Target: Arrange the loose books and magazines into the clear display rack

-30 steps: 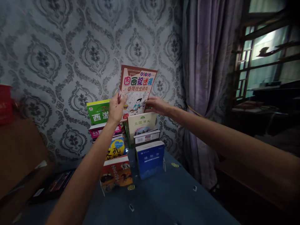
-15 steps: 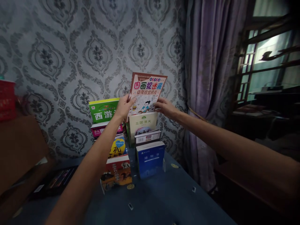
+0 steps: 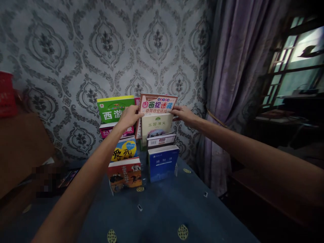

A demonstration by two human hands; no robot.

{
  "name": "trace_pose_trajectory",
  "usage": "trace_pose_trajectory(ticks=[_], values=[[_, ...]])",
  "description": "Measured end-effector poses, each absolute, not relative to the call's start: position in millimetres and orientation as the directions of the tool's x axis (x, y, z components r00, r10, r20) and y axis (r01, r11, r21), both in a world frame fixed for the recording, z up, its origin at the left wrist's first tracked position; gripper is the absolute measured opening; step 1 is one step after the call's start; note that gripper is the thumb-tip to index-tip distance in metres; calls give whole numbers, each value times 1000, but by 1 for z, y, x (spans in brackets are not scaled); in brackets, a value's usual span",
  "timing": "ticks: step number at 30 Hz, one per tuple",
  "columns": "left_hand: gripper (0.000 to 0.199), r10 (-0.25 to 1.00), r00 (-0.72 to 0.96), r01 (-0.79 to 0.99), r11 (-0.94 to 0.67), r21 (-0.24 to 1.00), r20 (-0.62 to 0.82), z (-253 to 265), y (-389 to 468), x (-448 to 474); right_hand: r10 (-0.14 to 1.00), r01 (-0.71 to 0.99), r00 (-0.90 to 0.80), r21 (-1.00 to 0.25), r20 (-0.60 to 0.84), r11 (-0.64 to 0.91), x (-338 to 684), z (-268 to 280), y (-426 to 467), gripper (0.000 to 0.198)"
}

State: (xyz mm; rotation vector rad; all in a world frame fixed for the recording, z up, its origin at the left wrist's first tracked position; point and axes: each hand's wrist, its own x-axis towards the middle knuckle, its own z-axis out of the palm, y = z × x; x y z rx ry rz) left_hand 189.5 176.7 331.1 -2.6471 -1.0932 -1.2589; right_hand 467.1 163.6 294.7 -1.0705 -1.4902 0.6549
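Note:
A brown-bordered picture book (image 3: 157, 103) with colourful Chinese lettering stands at the back of the right-hand row, its lower part hidden behind a cream book (image 3: 157, 126). My left hand (image 3: 130, 116) grips its left edge, and my right hand (image 3: 184, 114) has the right edge between thumb and fingers. In front of the cream book come a dark book with a white edge (image 3: 161, 140) and a blue book (image 3: 163, 164). The left row holds a green book (image 3: 111, 109), a magenta one (image 3: 105, 132), a yellow and blue one (image 3: 126, 148) and a red-brown one (image 3: 126, 175).
Both rows stand on a table with a dark blue cloth (image 3: 162, 209), close to a patterned wall (image 3: 108, 67). At the left are a cardboard box (image 3: 22, 148) and a red container (image 3: 6, 94). A purple curtain (image 3: 225, 84) hangs at the right.
The picture book has gone down behind the cream book, with both hands still at its sides. More of its lower cover is now hidden. The camera view has shifted slightly.

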Motion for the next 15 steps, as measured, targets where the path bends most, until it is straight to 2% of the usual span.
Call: trace_pose_trajectory(ticks=[5, 9, 11, 15], values=[[8, 679, 421, 545, -719, 431, 601, 330, 167, 191, 901, 274, 86, -879, 426, 390, 463, 296, 157, 7], [20, 658, 346, 440, -743, 504, 669, 330, 164, 192, 879, 274, 63, -855, 473, 440, 464, 298, 153, 9], [22, 635, 309, 401, -762, 508, 708, 330, 163, 192, 862, 269, 62, -840, 504, 471, 465, 297, 152, 13], [20, 565, 320, 445, -798, 406, 761, 330, 164, 191, 848, 262, 40, -824, 529, 502, 467, 296, 153, 17]])
